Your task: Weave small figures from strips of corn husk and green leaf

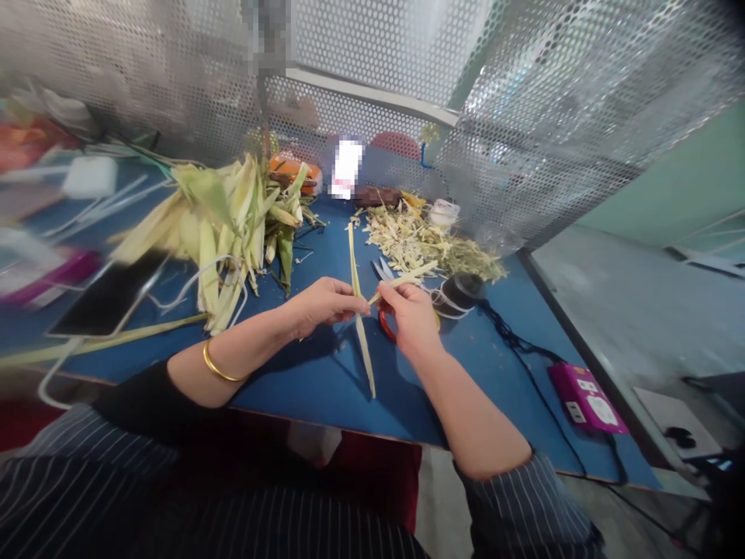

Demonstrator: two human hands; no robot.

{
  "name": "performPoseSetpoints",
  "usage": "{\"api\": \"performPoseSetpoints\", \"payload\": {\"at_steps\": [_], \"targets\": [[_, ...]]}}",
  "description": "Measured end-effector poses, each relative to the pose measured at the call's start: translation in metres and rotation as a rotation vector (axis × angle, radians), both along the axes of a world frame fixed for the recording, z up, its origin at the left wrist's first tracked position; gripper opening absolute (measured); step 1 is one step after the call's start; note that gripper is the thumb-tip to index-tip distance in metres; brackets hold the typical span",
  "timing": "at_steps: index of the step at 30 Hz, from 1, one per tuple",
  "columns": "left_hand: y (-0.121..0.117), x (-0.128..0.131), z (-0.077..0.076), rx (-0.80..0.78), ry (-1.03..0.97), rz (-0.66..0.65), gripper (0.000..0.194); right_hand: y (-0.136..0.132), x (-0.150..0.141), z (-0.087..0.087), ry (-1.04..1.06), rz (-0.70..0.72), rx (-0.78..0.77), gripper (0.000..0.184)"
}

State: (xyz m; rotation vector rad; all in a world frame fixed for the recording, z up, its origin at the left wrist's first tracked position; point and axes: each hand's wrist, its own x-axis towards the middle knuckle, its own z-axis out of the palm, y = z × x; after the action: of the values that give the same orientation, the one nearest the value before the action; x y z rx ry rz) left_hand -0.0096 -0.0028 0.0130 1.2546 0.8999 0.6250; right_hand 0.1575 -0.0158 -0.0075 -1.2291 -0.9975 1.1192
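My left hand (pixel 336 301) pinches a long, narrow corn husk strip (pixel 365 353), which runs up and down past my fingertips above the table. Close beside it, my right hand (pixel 407 309) is closed on a second pale husk strip (pixel 416 273) that sticks out to the upper right. The fingertips of both hands nearly meet where the strips come together. Under my right hand lie scissors (pixel 384 268) with red-orange handles, partly hidden. A dark spool (pixel 466 289) wound with white string stands just right of that hand.
A heap of corn husks (pixel 233 210) lies to the left on the blue table (pixel 314 373), near a phone (pixel 113 295) with a white cable. Shredded husk pieces (pixel 407 237) are piled behind my hands. A magenta power strip (pixel 587 397) with black cords sits at right. Perforated sheeting (pixel 372 101) rises behind.
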Motion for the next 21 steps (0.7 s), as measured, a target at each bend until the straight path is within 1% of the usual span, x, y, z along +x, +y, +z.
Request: {"api": "performPoseSetpoints", "payload": {"at_steps": [2,3,4,6,7,8,9,10,11,12,13,14,15,17,19,21], "targets": [[-0.001,-0.001,0.003,0.004,-0.01,-0.008,0.019,0.003,0.006,-0.001,-0.096,0.004,0.002,0.026],[-0.001,-0.001,0.005,0.007,-0.015,-0.015,0.02,0.005,0.01,0.0,-0.183,-0.047,0.049,0.027],[-0.002,-0.001,0.006,0.013,-0.015,-0.024,0.022,0.006,0.014,0.002,-0.293,-0.135,0.129,0.029],[-0.004,-0.001,0.01,0.032,0.003,-0.041,0.026,0.006,0.021,0.009,-0.548,-0.371,0.348,0.04],[-0.005,-0.001,0.012,0.039,0.014,-0.052,0.028,0.005,0.024,0.013,-0.67,-0.424,0.442,0.042],[-0.007,0.0,0.013,0.041,0.025,-0.066,0.03,0.003,0.024,0.018,-0.768,-0.395,0.504,0.036],[-0.008,0.001,0.014,0.042,0.033,-0.082,0.032,0.0,0.023,0.022,-0.825,-0.288,0.528,0.028],[-0.009,0.001,0.014,0.048,0.042,-0.101,0.034,-0.003,0.021,0.025,-0.833,-0.134,0.5,0.026],[-0.011,0.002,0.013,0.062,0.054,-0.118,0.034,-0.007,0.018,0.027,-0.787,0.035,0.419,0.03],[-0.012,0.003,0.012,0.086,0.069,-0.131,0.032,-0.01,0.014,0.029,-0.696,0.186,0.307,0.033],[-0.012,0.004,0.01,0.115,0.086,-0.136,0.031,-0.012,0.011,0.029,-0.581,0.297,0.192,0.033],[-0.013,0.005,0.008,0.139,0.104,-0.137,0.029,-0.014,0.007,0.029,-0.461,0.353,0.102,0.03],[-0.014,0.005,0.006,0.153,0.117,-0.135,0.028,-0.016,0.005,0.028,-0.356,0.357,0.053,0.027],[-0.014,0.006,0.004,0.15,0.137,-0.133,0.028,-0.016,0.001,0.025,-0.233,0.277,0.059,0.019],[-0.014,0.006,0.004,0.137,0.15,-0.143,0.026,-0.015,0.0,0.021,-0.196,0.194,0.096,0.017],[-0.013,0.006,0.006,0.15,0.163,-0.167,0.023,-0.014,-0.001,0.018,-0.192,0.157,0.108,0.017]]}}
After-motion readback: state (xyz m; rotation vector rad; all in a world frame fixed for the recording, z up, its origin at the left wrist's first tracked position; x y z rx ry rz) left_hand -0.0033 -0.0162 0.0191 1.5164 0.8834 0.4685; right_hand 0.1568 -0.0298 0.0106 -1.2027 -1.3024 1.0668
